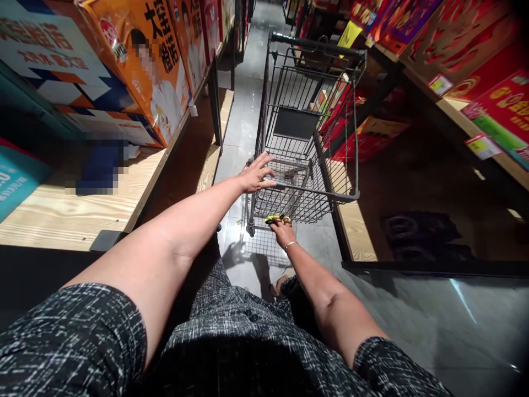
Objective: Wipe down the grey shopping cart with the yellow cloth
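Note:
A dark wire shopping cart (296, 131) stands in the aisle in front of me, its handle at the far end. My left hand (258, 174) is at the near left corner of its basket, fingers stretched out and apart over the rim, seemingly touching it. Lower and a little to the right, my right hand (284, 234) is closed around a small yellow-and-black object (276, 219). Its kind is hard to make out. This hand is just in front of the cart's near end; whether it touches the wire is unclear.
Left, a wooden shelf (78, 212) carries large orange boxes (140, 66) and a blurred blue item (101, 165). On the right, shelving holds red packages (502, 105) and price tags (483, 146), its lower board (357, 231) close beside the cart. Grey tiled floor (413, 314) lies below.

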`<action>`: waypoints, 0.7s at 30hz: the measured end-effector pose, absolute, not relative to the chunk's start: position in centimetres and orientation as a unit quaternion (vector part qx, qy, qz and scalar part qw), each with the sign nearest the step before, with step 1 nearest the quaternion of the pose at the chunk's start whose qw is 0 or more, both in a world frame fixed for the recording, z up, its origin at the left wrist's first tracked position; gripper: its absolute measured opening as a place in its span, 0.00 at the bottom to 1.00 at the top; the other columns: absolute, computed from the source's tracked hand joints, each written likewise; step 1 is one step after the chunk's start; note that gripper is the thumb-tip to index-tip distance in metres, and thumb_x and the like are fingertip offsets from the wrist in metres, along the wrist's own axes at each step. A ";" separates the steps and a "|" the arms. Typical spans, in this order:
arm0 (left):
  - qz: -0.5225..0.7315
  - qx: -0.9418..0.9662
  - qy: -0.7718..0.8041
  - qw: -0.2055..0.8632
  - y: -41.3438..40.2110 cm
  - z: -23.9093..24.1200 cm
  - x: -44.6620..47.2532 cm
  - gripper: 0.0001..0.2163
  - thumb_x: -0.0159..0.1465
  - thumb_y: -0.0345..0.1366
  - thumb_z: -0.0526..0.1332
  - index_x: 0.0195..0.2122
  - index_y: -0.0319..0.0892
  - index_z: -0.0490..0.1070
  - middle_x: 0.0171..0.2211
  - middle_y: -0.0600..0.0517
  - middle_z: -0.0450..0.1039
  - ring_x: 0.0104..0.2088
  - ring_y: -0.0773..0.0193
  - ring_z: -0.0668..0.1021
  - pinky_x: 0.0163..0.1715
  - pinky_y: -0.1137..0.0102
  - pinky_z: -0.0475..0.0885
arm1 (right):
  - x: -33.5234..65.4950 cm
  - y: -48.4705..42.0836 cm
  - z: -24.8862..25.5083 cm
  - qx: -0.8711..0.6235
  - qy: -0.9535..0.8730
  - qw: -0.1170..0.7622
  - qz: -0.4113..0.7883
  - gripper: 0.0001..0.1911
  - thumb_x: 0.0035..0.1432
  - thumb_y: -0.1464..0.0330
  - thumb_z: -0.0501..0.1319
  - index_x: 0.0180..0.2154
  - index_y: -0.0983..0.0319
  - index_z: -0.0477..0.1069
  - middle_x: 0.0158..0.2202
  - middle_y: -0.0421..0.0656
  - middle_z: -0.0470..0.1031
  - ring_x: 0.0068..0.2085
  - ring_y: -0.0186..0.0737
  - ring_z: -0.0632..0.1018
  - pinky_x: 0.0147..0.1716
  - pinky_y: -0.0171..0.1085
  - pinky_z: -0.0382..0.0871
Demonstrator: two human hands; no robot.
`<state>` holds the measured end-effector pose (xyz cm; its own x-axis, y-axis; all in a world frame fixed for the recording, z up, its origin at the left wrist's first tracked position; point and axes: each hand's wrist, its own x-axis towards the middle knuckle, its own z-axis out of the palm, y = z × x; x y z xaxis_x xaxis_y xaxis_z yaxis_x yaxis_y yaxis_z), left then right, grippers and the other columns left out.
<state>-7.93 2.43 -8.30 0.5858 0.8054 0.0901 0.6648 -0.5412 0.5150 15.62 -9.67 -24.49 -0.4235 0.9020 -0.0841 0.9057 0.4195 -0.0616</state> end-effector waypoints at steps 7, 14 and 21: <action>0.139 0.874 0.441 0.152 1.2 -7.4 -7.6 0.17 0.71 0.50 0.57 0.53 0.48 0.74 0.73 0.47 0.52 0.74 0.45 0.45 0.64 0.41 0.58 | 18.1 -8.1 -16.2 0.504 0.855 -0.111 0.043 0.21 0.65 0.73 0.54 0.52 0.50 0.77 0.59 0.44 0.70 0.56 0.50 0.63 0.58 0.50 0.59; 0.128 0.889 0.436 0.051 -0.4 -7.0 -5.7 0.17 0.73 0.38 0.51 0.57 0.46 0.73 0.60 0.46 0.73 0.71 0.52 0.59 0.70 0.48 0.43 | 25.0 -5.5 -7.6 0.610 0.719 -0.292 0.160 0.24 0.54 0.74 0.57 0.53 0.58 0.75 0.60 0.52 0.64 0.58 0.56 0.64 0.57 0.56 0.56; 0.066 0.908 0.413 0.019 -1.8 -6.3 -3.3 0.34 0.61 0.42 0.62 0.67 0.35 0.60 0.64 0.38 0.66 0.68 0.45 0.62 0.69 0.54 0.49 | 16.5 -6.0 -9.3 0.554 0.792 -0.255 0.035 0.30 0.53 0.76 0.57 0.58 0.60 0.71 0.61 0.53 0.64 0.59 0.54 0.63 0.56 0.50 0.56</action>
